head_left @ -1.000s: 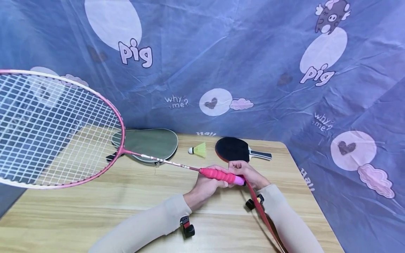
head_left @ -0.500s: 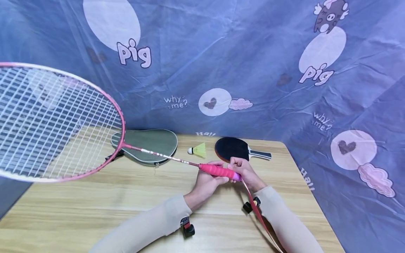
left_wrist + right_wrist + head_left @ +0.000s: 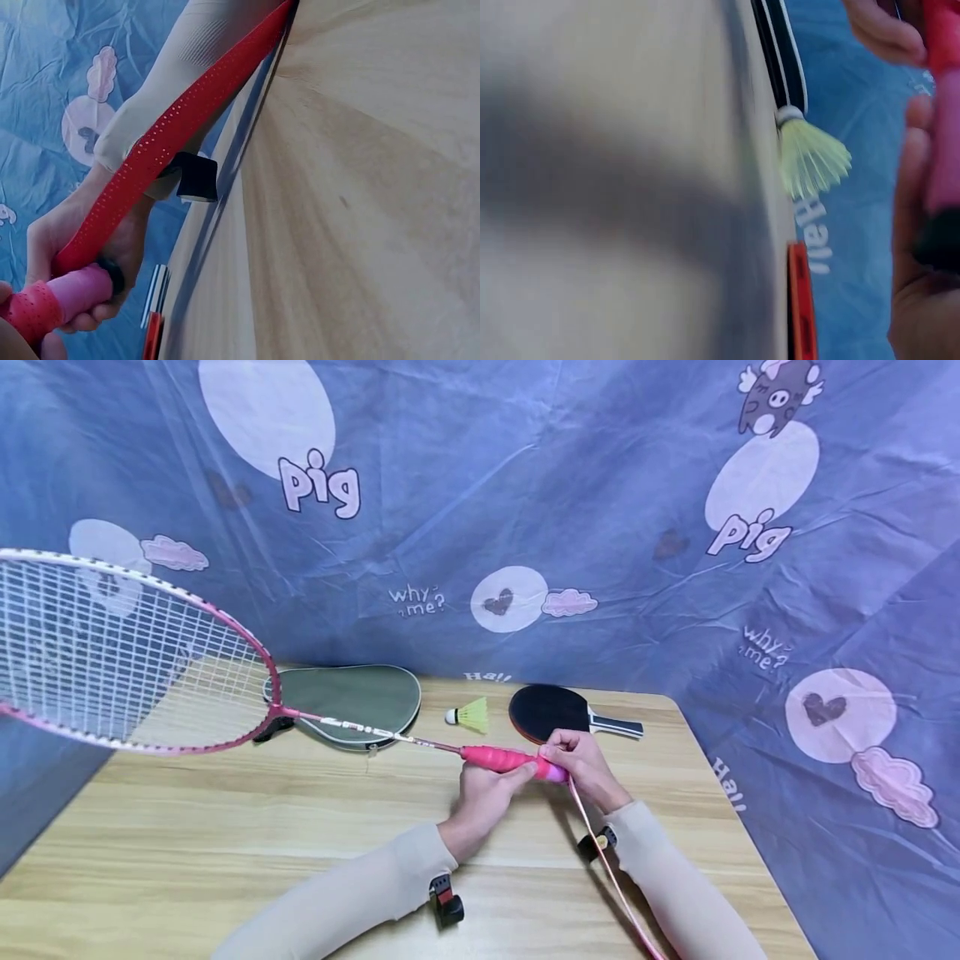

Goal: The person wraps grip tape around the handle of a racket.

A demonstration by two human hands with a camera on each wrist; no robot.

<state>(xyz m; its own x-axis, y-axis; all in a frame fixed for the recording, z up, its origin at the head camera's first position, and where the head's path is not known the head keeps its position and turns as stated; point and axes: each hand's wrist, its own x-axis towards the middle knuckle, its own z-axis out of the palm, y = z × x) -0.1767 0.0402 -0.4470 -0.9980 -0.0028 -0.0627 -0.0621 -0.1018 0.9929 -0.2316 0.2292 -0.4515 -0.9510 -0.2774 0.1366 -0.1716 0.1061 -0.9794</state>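
Observation:
A badminton racket [image 3: 495, 758] with a pink and white frame points left, held above the table. My left hand [image 3: 480, 797] grips its handle, which is wrapped in red grip tape. A lilac stretch of handle [image 3: 81, 291] shows near the black butt cap [image 3: 112, 276]. At that end, my right hand [image 3: 588, 768] pinches the perforated red grip tape [image 3: 161, 146] against the handle. The tape's loose length runs down beside the right forearm and out of the head view. In the right wrist view, fingers of both hands show around the handle, partly cut off.
Behind the hands lie a green zip case [image 3: 360, 697], a yellow shuttlecock [image 3: 471, 716] and a black table tennis bat [image 3: 551, 710]. A patterned blue cloth [image 3: 450, 510] hangs behind the wooden table [image 3: 225, 860].
The racket head first rose slightly, then dropped, and its face has turned. Both hands stay at the handle; the left thumb now lies nearer the butt end. The loose tape has turned edge-on.

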